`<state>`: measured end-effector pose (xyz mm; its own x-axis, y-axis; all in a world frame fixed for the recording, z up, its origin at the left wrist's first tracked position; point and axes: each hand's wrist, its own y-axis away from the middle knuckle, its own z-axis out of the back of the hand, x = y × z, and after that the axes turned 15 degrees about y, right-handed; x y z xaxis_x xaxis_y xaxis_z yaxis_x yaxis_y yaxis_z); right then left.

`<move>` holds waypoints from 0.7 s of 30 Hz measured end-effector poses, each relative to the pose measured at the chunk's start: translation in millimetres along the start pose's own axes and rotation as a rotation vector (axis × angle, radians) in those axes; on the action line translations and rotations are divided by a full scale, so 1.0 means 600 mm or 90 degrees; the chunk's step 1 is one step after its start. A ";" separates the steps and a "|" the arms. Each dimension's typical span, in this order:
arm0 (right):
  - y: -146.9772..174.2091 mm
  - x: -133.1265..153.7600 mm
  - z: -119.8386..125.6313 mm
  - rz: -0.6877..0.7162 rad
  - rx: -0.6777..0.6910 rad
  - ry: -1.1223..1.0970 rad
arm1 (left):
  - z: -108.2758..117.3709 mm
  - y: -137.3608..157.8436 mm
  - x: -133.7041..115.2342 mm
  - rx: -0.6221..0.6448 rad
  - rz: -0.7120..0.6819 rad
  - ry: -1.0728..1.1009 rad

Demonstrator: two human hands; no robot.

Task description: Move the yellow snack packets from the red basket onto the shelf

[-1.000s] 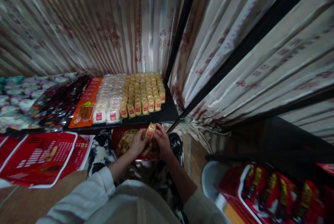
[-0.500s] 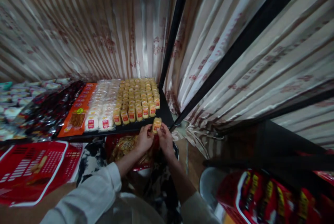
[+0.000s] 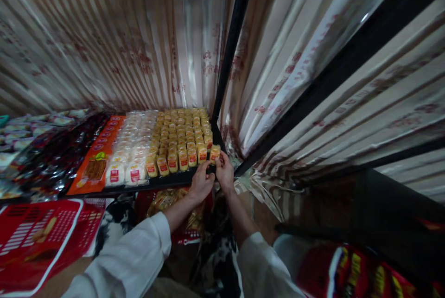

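Fingers of the right hand pinched a yellow pack just right of the front row — placing seemed the step, squaring it up called for next; the left hand's grip I couldn't tell.

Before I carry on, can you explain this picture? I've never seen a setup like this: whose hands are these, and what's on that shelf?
No machine here: these are a person's own bare hands, seen from a camera worn on the head, looking forward and down. The black shelf carries, toward its right end, an orange packet, rows of white packs, then rows of yellow packs with red labels. The right hand holds one small yellow pack just right of the front row. The left hand is close beside it; whether it touches the pack, I can't tell.
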<state>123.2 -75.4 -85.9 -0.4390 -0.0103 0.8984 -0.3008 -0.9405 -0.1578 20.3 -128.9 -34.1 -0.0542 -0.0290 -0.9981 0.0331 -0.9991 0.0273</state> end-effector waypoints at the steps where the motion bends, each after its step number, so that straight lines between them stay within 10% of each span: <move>1: -0.006 0.000 -0.002 0.005 -0.002 0.009 | 0.001 -0.004 0.002 -0.007 0.005 -0.005; 21: -0.024 0.009 -0.029 0.072 -0.015 0.125 | 0.011 -0.016 0.041 -0.033 0.012 0.048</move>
<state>110.6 -55.7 -86.0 -0.6263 -0.0464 0.7782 -0.2595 -0.9289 -0.2643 11.8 -119.9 -58.8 0.0216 -0.0441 -0.9988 0.0843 -0.9954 0.0458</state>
